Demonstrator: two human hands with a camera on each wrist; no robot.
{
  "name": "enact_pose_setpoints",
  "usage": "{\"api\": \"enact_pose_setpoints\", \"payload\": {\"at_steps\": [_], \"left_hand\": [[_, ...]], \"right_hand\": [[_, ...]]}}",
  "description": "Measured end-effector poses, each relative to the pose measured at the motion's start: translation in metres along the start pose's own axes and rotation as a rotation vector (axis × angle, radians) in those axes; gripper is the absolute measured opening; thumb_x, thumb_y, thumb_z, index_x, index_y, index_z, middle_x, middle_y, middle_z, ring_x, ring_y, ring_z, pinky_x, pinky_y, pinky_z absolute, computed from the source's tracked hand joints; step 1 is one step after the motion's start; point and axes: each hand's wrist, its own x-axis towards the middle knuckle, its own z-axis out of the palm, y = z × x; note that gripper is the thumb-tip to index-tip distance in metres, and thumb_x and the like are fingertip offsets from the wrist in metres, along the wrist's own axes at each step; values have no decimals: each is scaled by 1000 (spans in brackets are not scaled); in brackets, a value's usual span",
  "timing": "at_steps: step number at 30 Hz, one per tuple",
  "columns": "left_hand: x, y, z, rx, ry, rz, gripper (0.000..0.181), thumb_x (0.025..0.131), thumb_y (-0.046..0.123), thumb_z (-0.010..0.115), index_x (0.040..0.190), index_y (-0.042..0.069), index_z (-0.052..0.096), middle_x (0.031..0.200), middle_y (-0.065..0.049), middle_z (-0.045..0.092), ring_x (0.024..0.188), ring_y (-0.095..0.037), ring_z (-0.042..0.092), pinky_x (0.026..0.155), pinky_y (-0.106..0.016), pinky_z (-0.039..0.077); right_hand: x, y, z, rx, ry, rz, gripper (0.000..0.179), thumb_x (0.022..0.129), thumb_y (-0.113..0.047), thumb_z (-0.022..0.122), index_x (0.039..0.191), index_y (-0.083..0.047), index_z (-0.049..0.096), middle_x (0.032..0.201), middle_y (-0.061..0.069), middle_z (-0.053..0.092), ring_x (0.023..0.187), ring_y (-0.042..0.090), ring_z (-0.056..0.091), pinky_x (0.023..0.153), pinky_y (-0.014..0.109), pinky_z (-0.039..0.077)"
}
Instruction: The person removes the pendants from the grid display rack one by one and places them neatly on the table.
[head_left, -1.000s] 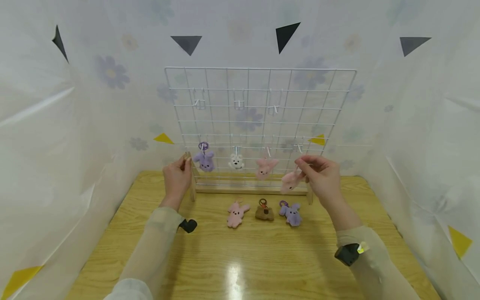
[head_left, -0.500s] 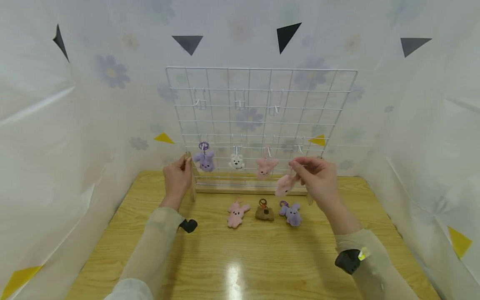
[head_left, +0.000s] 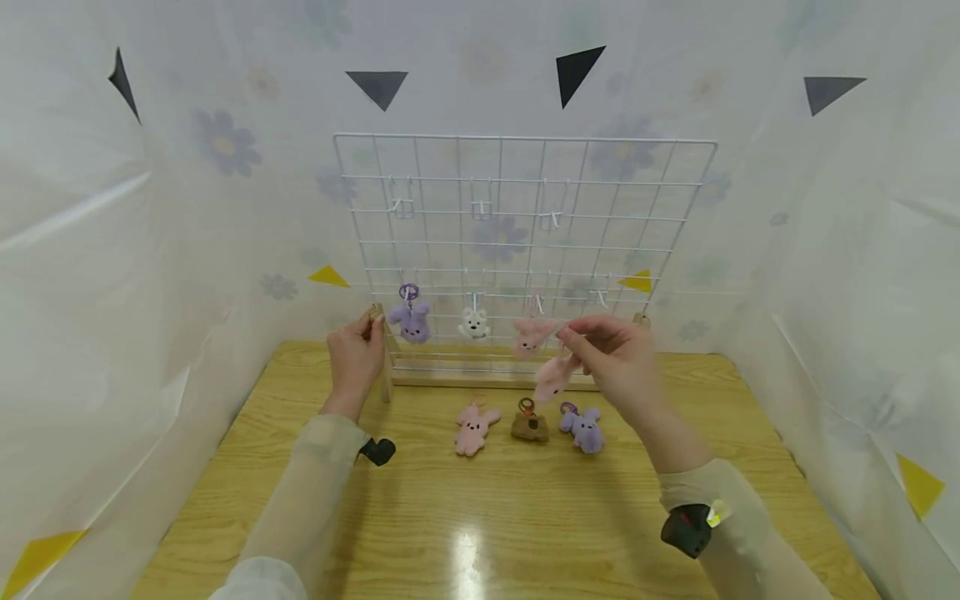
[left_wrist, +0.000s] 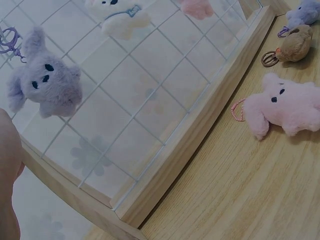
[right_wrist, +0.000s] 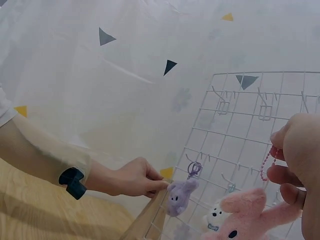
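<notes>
My right hand (head_left: 618, 362) pinches a pink plush keychain (head_left: 552, 381) by its pink bead chain (right_wrist: 265, 164); the plush dangles in front of the white wire grid rack (head_left: 517, 246). My left hand (head_left: 356, 358) grips the top of the wooden post (head_left: 386, 367) at the rack's left side. On the lower hooks hang a purple plush keychain (head_left: 412, 323), a white bear keychain (head_left: 473, 323) and another pink plush keychain (head_left: 529, 335), which is right beside my right fingertips. The lower hook (head_left: 598, 297) at far right carries nothing.
On the wooden table (head_left: 420, 517) before the rack lie a pink plush keychain (head_left: 474, 429), a brown one (head_left: 529, 427) and a purple one (head_left: 585, 430). Bare upper hooks (head_left: 481, 207) project from the grid. Pale sheets (head_left: 840, 333) enclose the table.
My right hand has moved left and slightly down with the pink plush keychain, away from the far-right hook. My left hand has stayed on the post.
</notes>
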Motion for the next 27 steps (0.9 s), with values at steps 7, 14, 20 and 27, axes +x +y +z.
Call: {"api": "enact_pose_setpoints", "payload": {"at_steps": [7,14,20,27], "left_hand": [[0,-1,0,4,-5,-9,26,106,16,68,117,-6,77,91,-22,77,71,-33,75,65,-49,63],[0,-1,0,3,-4,-1,25,105,15,69,114,-7,78,89,-22,77,69,-33,74,63,-48,63],[1,-2,0,1,9,15,25,105,16,69,113,-6,79,88,-21,77,68,-32,74,63,-48,62],[1,-3,1,0,3,9,28,105,15,69,120,-8,75,94,-24,77,74,-35,76,67,-48,64]], "right_hand": [[-3,-1,12,-4,-74,-31,16,100,-13,77,103,4,77,93,6,78,64,27,69,56,32,57],[-3,-2,24,86,-141,-91,9,100,0,72,103,8,75,101,7,80,66,28,71,55,30,57],[-3,-4,34,206,-191,-115,7,98,7,71,103,12,73,125,17,74,84,19,75,61,30,61],[-7,-1,47,185,-189,-108,5,96,11,71,101,11,73,126,14,71,72,18,69,63,31,62]]}}
